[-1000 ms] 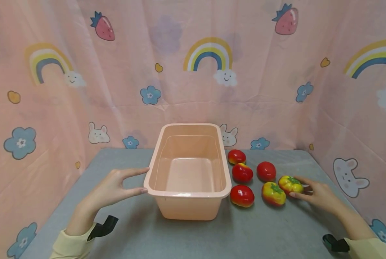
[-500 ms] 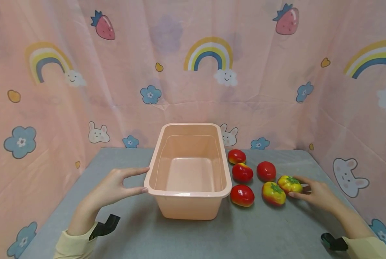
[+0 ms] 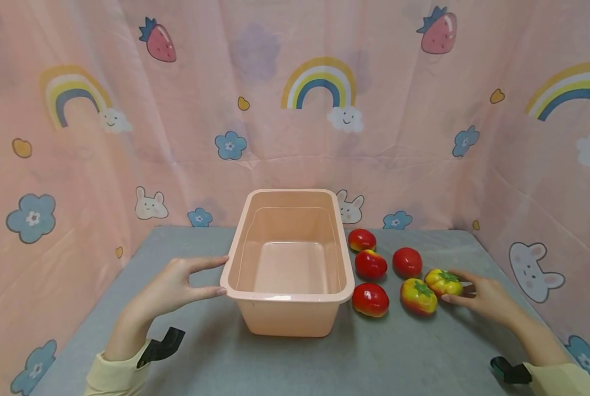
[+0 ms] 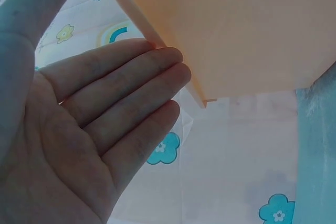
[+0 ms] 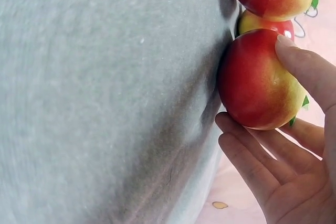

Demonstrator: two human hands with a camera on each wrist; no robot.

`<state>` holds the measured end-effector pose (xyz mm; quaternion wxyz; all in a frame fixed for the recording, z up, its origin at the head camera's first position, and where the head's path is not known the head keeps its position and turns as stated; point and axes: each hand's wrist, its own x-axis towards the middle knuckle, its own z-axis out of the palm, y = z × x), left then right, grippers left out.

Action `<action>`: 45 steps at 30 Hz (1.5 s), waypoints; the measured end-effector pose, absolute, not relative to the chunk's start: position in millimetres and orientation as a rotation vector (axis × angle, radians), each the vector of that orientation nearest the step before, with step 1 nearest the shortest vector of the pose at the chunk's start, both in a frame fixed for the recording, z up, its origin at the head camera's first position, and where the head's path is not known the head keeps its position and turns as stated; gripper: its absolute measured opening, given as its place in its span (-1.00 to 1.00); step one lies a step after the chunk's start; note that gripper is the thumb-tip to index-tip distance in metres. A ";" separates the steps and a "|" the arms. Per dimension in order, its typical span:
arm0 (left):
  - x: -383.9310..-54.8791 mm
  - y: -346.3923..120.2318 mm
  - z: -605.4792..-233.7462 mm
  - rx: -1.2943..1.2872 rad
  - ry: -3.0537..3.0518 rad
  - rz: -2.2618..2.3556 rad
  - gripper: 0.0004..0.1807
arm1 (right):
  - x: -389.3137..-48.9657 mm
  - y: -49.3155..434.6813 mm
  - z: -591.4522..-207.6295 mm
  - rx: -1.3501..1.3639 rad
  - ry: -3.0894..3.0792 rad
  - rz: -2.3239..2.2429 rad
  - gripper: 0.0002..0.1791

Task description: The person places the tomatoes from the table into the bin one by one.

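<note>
A peach-coloured plastic bin point(image 3: 287, 316) stands upright in the middle of the table in the head view. My left hand point(image 3: 173, 286) touches the left of its rim near the front corner, thumb and fingers straight and spread apart; the left wrist view shows the palm. On the right, my right hand point(image 3: 490, 297) has its thumb and fingers on opposite sides of a yellow-and-red tomato-like fruit point(image 5: 257, 85) with a green leafy top, which rests on the table. Beside it lies a similar fruit point(image 3: 418, 297). The far-side fingers are partly hidden in the head view.
Several glossy red fruits point(image 3: 370, 300) lie between the bin and my right hand, one of them point(image 3: 407, 262) farther back. A pink patterned curtain point(image 3: 295, 154) hangs behind and beside the grey table point(image 3: 201, 352). Dark straps point(image 3: 161, 347) show at both cuffs.
Almost nothing differs: the left cuff and its strap have edged slightly to the right. Bin, fruits and both hands keep their places.
</note>
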<state>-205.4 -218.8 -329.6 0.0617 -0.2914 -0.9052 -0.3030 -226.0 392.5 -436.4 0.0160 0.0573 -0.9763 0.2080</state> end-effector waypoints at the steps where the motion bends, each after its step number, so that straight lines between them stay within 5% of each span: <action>1: -205.2 -218.7 -329.7 -0.880 -2.736 -0.918 -0.34 | -226.1 392.5 -436.6 0.179 -3.036 0.647 -0.15; 45: -205.2 -217.4 -330.0 -0.892 -2.738 -0.944 -0.33 | -225.0 394.5 -420.0 0.223 -3.002 0.716 -0.21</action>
